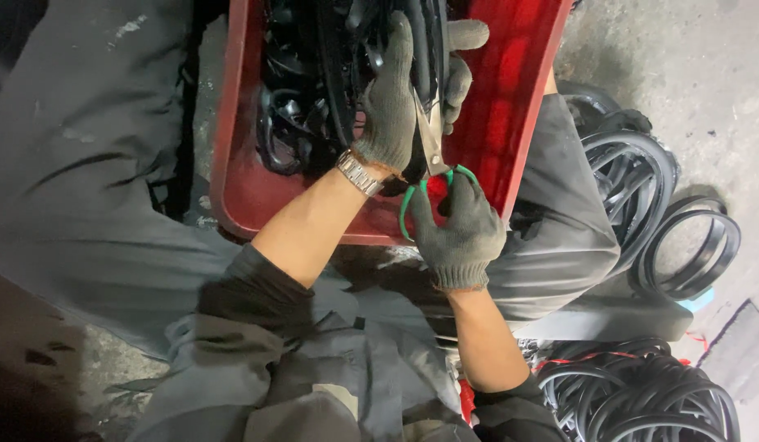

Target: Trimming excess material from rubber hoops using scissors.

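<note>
Head view: the left hand [393,102], in a grey knit glove with a metal wristwatch [359,173] at the wrist, is closed around a black rubber strip [419,49] over the red plastic crate [510,98]. The right hand [459,225], also gloved, grips the green-handled scissors [433,151], fingers through the loops; the blades point up against the strip just beside the left palm. The crate rests on the person's lap and holds tangled black rubber pieces [302,90]. Black rubber rings [691,245] lie on the concrete floor [707,74] to the right; more coils [641,393] sit lower right.
</note>
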